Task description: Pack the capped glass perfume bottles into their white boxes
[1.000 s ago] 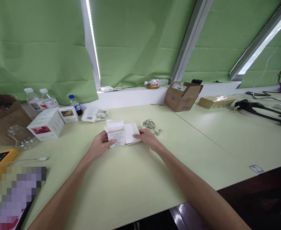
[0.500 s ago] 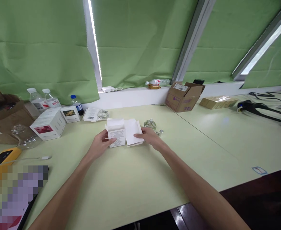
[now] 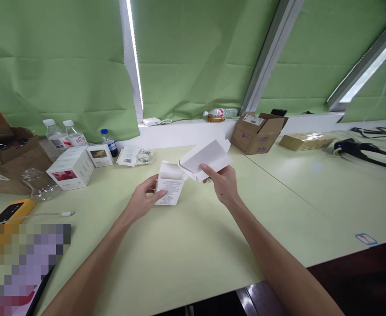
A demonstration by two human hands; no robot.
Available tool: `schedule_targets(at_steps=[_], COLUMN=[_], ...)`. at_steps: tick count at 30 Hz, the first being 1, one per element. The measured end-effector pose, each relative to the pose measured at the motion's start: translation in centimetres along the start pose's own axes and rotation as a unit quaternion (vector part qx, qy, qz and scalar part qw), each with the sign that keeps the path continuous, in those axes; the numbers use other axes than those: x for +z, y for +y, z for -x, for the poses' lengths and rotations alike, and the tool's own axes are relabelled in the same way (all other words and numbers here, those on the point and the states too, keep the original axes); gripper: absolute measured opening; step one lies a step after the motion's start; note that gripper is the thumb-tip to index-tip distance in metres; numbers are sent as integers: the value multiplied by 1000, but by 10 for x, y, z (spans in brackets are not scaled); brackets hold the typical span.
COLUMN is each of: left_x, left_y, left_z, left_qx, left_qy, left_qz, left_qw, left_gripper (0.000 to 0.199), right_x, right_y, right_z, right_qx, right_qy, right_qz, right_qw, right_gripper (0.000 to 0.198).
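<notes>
My left hand (image 3: 146, 195) grips a small white carton (image 3: 171, 191) with printed text on its front and its top flaps open. In my right hand (image 3: 224, 181) is a folded white cardboard insert (image 3: 209, 159), thumb on its face and fingers beneath. The insert is raised and tilted beside the carton's upper right; whether their edges touch I cannot tell. Behind my right hand, the small shiny items on the table are almost wholly hidden. A clear packet with a coiled item (image 3: 144, 156) lies farther back on the left.
White boxes (image 3: 71, 169), clear bottles (image 3: 57, 135) and a paper bag (image 3: 13, 169) stand at the left. A yellow device (image 3: 13, 211) with a cable lies nearer. A brown carton (image 3: 256, 134) and a black stand (image 3: 367, 151) are at the back right.
My right hand has lifted the insert up and to the right, turning it at a slant. The carton in my left hand has shifted slightly right and tilted.
</notes>
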State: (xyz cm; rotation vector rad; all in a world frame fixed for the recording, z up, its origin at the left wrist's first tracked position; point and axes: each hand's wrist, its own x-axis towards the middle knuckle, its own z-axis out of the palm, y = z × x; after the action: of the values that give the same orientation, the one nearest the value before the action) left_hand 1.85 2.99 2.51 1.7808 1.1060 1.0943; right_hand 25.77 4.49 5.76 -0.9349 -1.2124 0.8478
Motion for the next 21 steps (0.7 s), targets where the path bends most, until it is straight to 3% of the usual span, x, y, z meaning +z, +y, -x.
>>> schedule_targets(at_steps=[21], left_x=[4], left_y=[7], left_z=[3], left_qx=[14], left_qy=[-25], left_qz=[-29], left_qw=[999], left_gripper=[59], right_x=[6], right_y=[0], right_z=[8], right_qx=[-2], right_qy=[-20], right_qz=[71], right_qw=[997], right_gripper=[33])
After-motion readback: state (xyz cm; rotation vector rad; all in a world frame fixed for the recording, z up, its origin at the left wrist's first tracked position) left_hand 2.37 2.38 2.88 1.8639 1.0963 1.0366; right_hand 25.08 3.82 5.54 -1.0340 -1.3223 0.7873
